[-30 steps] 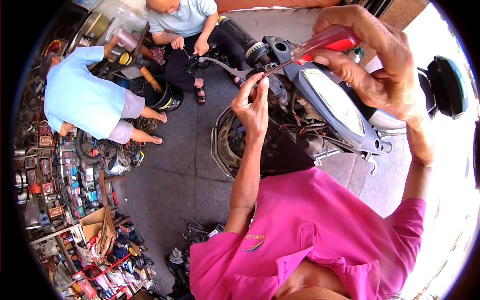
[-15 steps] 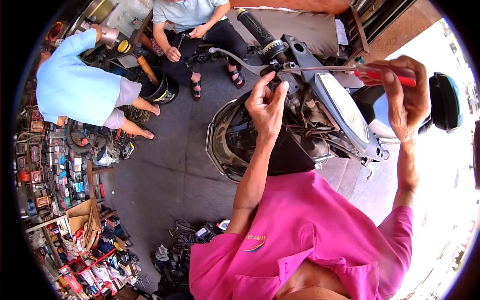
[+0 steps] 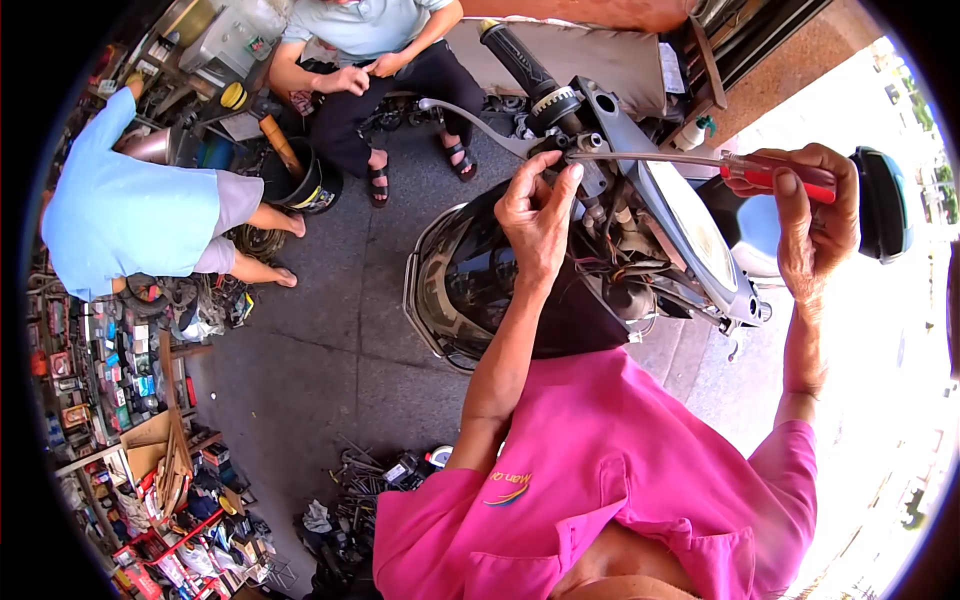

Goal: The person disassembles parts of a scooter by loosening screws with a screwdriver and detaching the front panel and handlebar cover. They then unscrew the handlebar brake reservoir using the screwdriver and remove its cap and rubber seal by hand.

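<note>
A screwdriver with a clear and red handle (image 3: 822, 186) is gripped in my right hand (image 3: 815, 215), its long metal shaft (image 3: 650, 157) pointing left. The shaft's tip is beside the fingertips of my left hand (image 3: 535, 225), at the clamp of the hand lever (image 3: 470, 118). My left thumb and index finger are bent close together there; whatever is between them is too small to make out. Above them, the black handlebar grip (image 3: 520, 58) slants up to the left. Below the shaft sits the motorcycle's front cowl with its headlight (image 3: 695, 225), and wires (image 3: 605, 262) hang exposed beneath.
A seated person (image 3: 375, 60) is beyond the handlebar. Another person in a light blue shirt (image 3: 130, 215) bends at the left beside a black bucket (image 3: 318, 185). Crowded parts shelves (image 3: 120, 370) line the left, and loose tools (image 3: 365, 490) lie on the floor.
The screwdriver tip has come down slightly to my left fingertips. At the left, the bending person has leaned further away. The seated person's hands have come together. My view has shifted a little.
</note>
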{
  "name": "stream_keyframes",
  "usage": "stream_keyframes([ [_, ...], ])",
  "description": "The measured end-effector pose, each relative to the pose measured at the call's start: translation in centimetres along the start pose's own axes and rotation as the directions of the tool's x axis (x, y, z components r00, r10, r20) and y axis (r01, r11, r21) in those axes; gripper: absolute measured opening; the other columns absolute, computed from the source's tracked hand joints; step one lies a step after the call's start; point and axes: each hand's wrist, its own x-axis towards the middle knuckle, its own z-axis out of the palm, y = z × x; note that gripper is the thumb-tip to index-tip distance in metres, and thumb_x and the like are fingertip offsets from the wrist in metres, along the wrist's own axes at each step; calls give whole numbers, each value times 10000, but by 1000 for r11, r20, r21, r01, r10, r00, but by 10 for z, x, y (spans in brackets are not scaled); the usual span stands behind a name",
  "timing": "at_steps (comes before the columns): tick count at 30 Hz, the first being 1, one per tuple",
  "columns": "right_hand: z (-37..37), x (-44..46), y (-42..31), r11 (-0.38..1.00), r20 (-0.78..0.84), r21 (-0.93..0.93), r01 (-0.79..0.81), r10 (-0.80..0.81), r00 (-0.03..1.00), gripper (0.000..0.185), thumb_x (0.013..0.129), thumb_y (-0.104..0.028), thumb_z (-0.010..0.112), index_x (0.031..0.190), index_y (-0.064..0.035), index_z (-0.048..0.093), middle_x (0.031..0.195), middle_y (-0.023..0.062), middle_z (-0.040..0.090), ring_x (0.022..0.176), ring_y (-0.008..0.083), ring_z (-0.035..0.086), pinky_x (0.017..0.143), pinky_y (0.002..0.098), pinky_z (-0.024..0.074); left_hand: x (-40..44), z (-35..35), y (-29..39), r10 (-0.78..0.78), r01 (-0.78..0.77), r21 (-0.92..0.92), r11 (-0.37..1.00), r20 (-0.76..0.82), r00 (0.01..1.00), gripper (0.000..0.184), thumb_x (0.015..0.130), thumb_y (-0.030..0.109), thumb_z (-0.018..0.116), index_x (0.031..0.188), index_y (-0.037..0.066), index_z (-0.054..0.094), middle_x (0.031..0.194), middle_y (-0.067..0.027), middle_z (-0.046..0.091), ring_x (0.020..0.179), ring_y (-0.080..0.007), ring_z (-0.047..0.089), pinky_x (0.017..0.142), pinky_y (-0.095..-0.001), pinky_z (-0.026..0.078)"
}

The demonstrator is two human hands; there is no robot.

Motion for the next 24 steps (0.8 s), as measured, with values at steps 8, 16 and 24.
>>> stream_keyframes([
  [8,-7,6,0,999,79,-15,-33,34,996,190,942,-49,486,1100,36,424,992,222,642,806,273,675,734,318,535,6,1,-1,-63,61,-79,995,-21,998,164,786,94,747,909,5,685,565,109,392,515,2,297,466,-200,219],
  [16,19,50,-35,927,304,-217,307,-235,923,135,891,27,500,1025,15,488,1032,171,643,879,219,674,773,303,544,5,2,1,-39,38,-53,998,-21,999,162,797,90,735,911,-5,670,569,93,394,530,-2,328,467,-183,266],
  [24,93,65,-30,761,-69,634,135,-117,991,122,775,-50,537,671,-37,474,619,29,513,531,90,435,500,222,336,6,1,1,-10,10,-22,1000,11,1000,182,812,128,727,924,-4,672,566,98,391,525,-2,321,469,-192,249],
])
